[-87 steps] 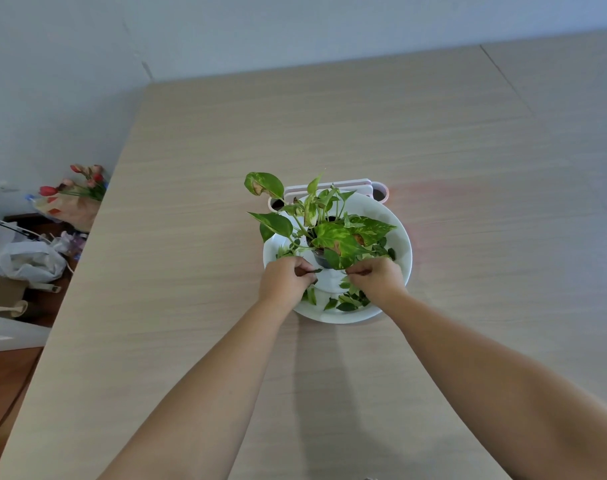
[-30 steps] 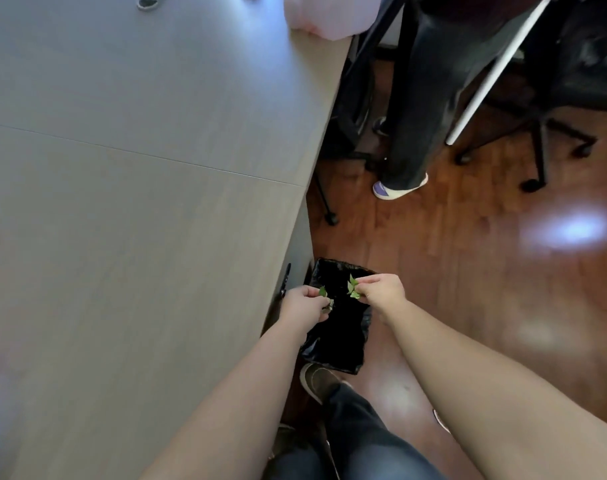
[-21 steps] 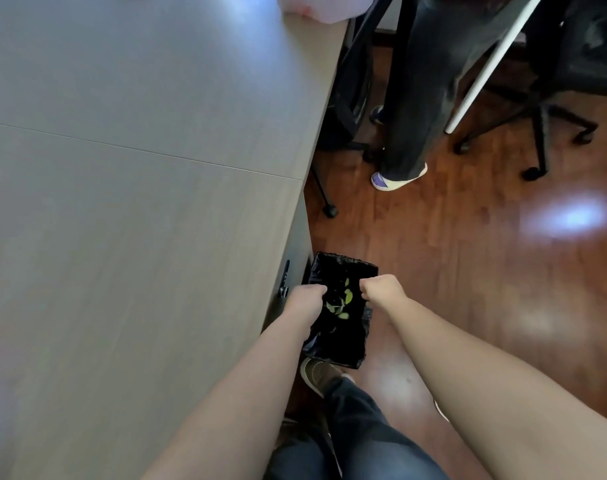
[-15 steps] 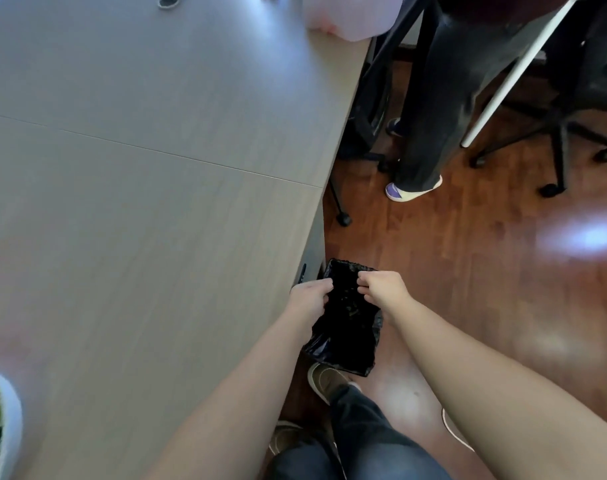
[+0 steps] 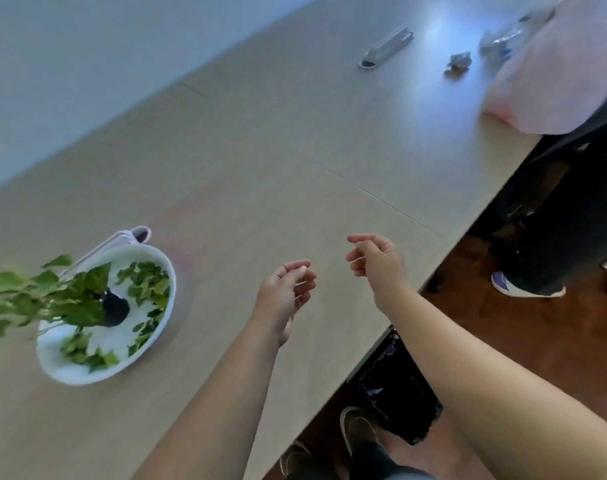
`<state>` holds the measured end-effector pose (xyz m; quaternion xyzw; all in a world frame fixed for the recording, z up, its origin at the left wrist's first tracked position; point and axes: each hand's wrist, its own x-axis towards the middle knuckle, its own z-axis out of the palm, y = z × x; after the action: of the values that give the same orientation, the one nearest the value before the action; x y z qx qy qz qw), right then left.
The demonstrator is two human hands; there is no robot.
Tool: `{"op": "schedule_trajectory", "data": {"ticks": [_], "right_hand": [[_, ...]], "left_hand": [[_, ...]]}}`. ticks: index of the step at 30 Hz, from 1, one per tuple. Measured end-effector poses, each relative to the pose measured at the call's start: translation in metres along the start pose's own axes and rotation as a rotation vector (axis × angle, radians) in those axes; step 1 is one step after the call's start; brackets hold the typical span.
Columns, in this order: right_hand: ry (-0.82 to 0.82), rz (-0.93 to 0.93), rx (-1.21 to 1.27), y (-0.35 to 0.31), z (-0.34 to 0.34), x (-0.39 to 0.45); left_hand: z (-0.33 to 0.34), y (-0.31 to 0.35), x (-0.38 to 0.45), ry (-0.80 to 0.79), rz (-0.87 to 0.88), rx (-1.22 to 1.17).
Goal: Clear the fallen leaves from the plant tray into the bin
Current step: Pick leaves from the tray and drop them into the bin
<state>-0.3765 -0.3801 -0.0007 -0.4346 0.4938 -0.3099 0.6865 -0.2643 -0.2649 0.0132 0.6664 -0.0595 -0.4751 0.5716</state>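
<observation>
A white round plant tray (image 5: 163,322) sits on the wooden table at the left, with a small dark pot (image 5: 114,308) and a leafy green plant (image 5: 25,292) in it. Several loose green leaves (image 5: 146,284) lie scattered in the tray. The black-lined bin (image 5: 397,389) stands on the floor beside the table edge, under my right forearm. My left hand (image 5: 288,292) hovers above the table right of the tray, fingers loosely apart, empty. My right hand (image 5: 376,259) floats further right near the table edge, also empty with curled fingers.
A pink and white object (image 5: 135,235) lies behind the tray. Far on the table are a clear plastic item (image 5: 385,46), a crumpled scrap (image 5: 458,64) and a pink bag (image 5: 555,74). Another person's dark trousers and shoe (image 5: 524,285) stand at the right. My own shoes (image 5: 357,427) are below.
Both hands dropped the leaves into the bin, then rose from over the bin back above the table. The view swung left, and the tray is in sight again.
</observation>
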Motion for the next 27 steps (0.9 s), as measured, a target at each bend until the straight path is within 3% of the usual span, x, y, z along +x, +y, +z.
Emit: {"op": "schedule_trajectory", "data": {"ticks": [3, 14, 21, 27], "right_hand": [[-0.28, 0.041, -0.138, 0.002, 0.076, -0.02], [-0.664, 0.076, -0.412, 0.042, 0.195, -0.053], [-0.835, 0.026, -0.62, 0.069, 0.253, -0.069], [-0.878, -0.184, -0.913, 0.092, 0.301, -0.082]], "left_hand": [[-0.074, 0.008, -0.02, 0.223, 0.089, -0.154], [-0.197, -0.008, -0.065, 0.598, 0.1, -0.283], [-0.256, -0.02, -0.076, 0.722, 0.066, -0.264], [-0.308, -0.022, -0.071, 0.721, 0.007, -0.015]]}}
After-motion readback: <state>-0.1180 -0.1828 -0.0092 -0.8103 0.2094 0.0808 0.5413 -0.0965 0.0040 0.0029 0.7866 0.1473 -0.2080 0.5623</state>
